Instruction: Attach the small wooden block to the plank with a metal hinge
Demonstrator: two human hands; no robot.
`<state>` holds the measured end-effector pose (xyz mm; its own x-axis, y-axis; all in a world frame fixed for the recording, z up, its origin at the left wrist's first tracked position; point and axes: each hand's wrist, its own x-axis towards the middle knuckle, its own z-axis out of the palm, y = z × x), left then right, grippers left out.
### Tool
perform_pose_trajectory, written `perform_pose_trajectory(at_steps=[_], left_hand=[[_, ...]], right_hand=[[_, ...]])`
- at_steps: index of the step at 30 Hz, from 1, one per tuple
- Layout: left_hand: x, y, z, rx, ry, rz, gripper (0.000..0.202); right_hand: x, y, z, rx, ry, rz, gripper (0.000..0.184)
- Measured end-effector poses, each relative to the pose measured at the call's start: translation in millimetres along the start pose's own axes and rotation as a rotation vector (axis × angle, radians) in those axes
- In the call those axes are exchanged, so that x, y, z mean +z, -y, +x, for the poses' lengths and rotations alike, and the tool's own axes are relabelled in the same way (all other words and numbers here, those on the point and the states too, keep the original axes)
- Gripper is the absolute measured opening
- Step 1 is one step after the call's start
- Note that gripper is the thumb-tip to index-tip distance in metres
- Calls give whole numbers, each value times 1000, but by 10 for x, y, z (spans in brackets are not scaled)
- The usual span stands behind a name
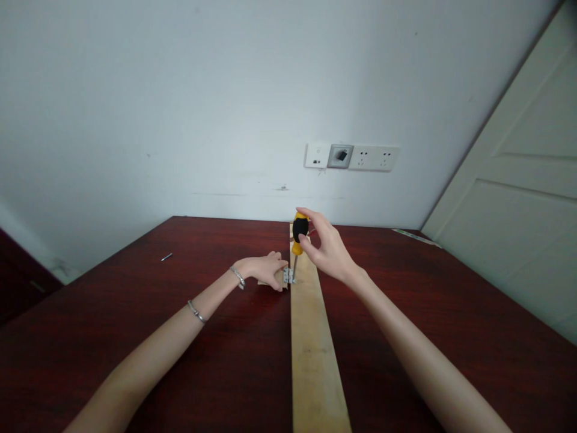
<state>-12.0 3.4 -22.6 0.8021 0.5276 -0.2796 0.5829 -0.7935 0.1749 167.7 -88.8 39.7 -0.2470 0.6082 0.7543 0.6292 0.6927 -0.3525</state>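
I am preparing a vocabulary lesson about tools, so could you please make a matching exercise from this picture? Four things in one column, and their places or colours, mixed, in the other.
Things:
1. screwdriver
2. hinge
3. table
4. bracelets

Places or colours:
A. dark red
B. on the left arm
C. yellow and black handle
D. at the board's left edge

Pairs: 1-C, 2-D, 3-A, 4-B
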Motion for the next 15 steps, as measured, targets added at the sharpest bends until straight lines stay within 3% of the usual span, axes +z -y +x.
perform_pose_trajectory(at_steps=[6,11,15], left_hand=[[7,12,5,-6,-1,8,66],[8,15,8,-9,6,13,68],[26,38,24,-3,2,16,66]], right_hand=[[8,16,5,23,-55,0,41],[8,8,4,-52,-24,23,46],[16,6,2,-18,-59,13,44]])
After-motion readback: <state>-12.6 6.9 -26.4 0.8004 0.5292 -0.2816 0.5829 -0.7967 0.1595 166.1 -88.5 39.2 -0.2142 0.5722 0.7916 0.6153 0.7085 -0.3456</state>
